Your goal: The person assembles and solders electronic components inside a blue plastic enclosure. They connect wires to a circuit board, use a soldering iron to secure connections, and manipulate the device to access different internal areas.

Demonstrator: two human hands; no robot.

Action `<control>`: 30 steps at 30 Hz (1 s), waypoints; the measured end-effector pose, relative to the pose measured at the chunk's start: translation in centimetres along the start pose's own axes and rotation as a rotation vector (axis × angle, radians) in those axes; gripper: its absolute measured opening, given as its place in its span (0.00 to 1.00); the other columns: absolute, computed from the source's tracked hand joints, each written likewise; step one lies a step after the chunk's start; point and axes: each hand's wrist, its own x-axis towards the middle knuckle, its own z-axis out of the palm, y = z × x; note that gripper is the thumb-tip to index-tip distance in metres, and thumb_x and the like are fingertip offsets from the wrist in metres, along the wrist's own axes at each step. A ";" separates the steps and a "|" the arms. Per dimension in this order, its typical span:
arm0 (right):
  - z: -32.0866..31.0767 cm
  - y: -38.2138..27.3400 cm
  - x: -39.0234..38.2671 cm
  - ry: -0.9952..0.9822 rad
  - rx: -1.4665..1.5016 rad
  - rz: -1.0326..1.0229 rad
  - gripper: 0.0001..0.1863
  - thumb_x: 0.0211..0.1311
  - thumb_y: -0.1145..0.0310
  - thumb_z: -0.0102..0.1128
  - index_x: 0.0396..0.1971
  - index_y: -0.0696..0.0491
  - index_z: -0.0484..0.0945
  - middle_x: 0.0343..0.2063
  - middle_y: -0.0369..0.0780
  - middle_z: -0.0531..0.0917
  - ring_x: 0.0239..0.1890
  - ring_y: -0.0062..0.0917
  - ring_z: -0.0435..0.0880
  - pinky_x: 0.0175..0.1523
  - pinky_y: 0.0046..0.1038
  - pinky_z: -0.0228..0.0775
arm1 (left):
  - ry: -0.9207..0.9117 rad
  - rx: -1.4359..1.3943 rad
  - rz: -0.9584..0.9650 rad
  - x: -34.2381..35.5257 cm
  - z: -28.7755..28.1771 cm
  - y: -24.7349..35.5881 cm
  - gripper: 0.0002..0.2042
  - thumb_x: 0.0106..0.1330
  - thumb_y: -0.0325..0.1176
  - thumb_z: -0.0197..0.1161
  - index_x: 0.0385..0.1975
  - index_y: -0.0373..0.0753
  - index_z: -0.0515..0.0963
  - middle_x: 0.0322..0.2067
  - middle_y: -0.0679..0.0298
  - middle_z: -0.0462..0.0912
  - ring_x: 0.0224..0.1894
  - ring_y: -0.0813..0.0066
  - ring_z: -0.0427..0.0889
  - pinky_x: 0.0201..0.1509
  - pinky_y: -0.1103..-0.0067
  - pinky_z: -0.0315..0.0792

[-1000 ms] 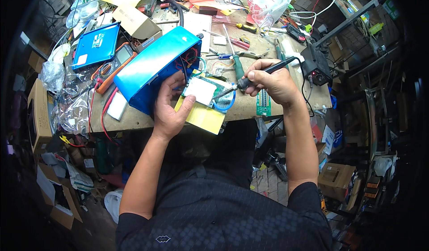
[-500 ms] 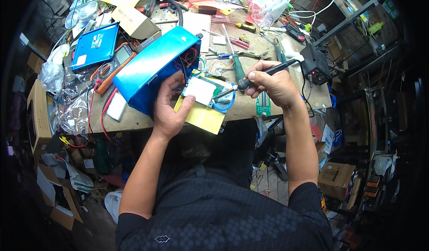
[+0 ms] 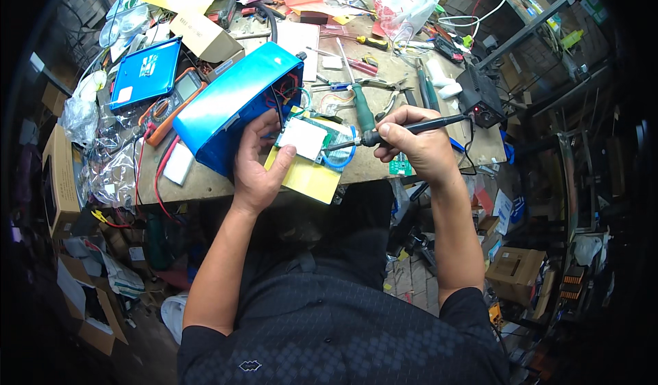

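Observation:
My left hand (image 3: 259,172) grips a green circuit board with a white cover (image 3: 303,137), thumb on top and fingers behind. Its wires run into an open blue metal case (image 3: 236,101) standing beside that hand. Beneath the board lies a yellow sheet (image 3: 307,179), and a blue wire loop (image 3: 354,153) curls off its right side. In my right hand (image 3: 421,145) is a soldering iron (image 3: 439,122), held like a pen. Its tip is at the board's right edge; whether it touches cannot be made out.
An orange multimeter (image 3: 164,107) and a blue lid (image 3: 146,73) lie left of the case. A green-handled screwdriver (image 3: 363,107), pliers (image 3: 394,97) and a small green board (image 3: 399,166) are near my right hand. A black power unit (image 3: 482,96) stands at right, with the iron's cord nearby.
My right hand has tilted the soldering iron flatter, its rear end dropping and shifting right. The tip stays by the board's right edge. My left hand keeps hold of the circuit board, almost unmoved.

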 end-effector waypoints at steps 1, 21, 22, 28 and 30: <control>0.0 0.0 -0.1 0.005 -0.002 -0.002 0.11 0.66 0.68 0.73 0.38 0.62 0.85 0.30 0.43 0.88 0.29 0.25 0.91 0.34 0.25 0.85 | 0.000 -0.001 -0.001 0.0 0.0 0.1 0.32 0.67 0.37 0.72 0.68 0.33 0.70 0.58 0.51 0.80 0.61 0.62 0.80 0.64 0.68 0.73; 1.3 -0.7 -1.5 0.045 -0.059 -0.052 0.10 0.68 0.69 0.71 0.38 0.61 0.84 0.30 0.41 0.88 0.29 0.22 0.90 0.33 0.22 0.84 | 0.041 0.519 0.355 -1.3 2.3 6.2 0.43 0.48 0.35 0.86 0.65 0.35 0.69 0.63 0.49 0.73 0.64 0.51 0.76 0.68 0.63 0.71; 1.3 -0.7 -1.5 0.046 -0.061 -0.053 0.10 0.67 0.68 0.72 0.39 0.61 0.85 0.31 0.41 0.89 0.29 0.22 0.90 0.34 0.22 0.84 | 0.068 0.540 0.338 -1.1 2.6 6.1 0.47 0.44 0.39 0.88 0.66 0.36 0.67 0.63 0.49 0.74 0.65 0.49 0.74 0.70 0.62 0.68; 1.2 -0.7 -1.1 0.036 -0.063 -0.055 0.08 0.69 0.71 0.70 0.37 0.61 0.84 0.30 0.40 0.87 0.29 0.23 0.91 0.32 0.22 0.84 | 0.073 0.597 0.388 -1.0 2.9 6.1 0.48 0.42 0.42 0.89 0.64 0.35 0.69 0.61 0.48 0.75 0.64 0.49 0.76 0.69 0.62 0.71; 0.9 -0.9 -0.9 0.023 -0.082 -0.035 0.12 0.67 0.67 0.72 0.38 0.61 0.85 0.30 0.41 0.88 0.29 0.22 0.90 0.34 0.23 0.84 | 0.088 0.595 0.397 -1.1 3.0 5.6 0.46 0.43 0.43 0.89 0.62 0.35 0.69 0.60 0.48 0.75 0.63 0.49 0.77 0.68 0.63 0.72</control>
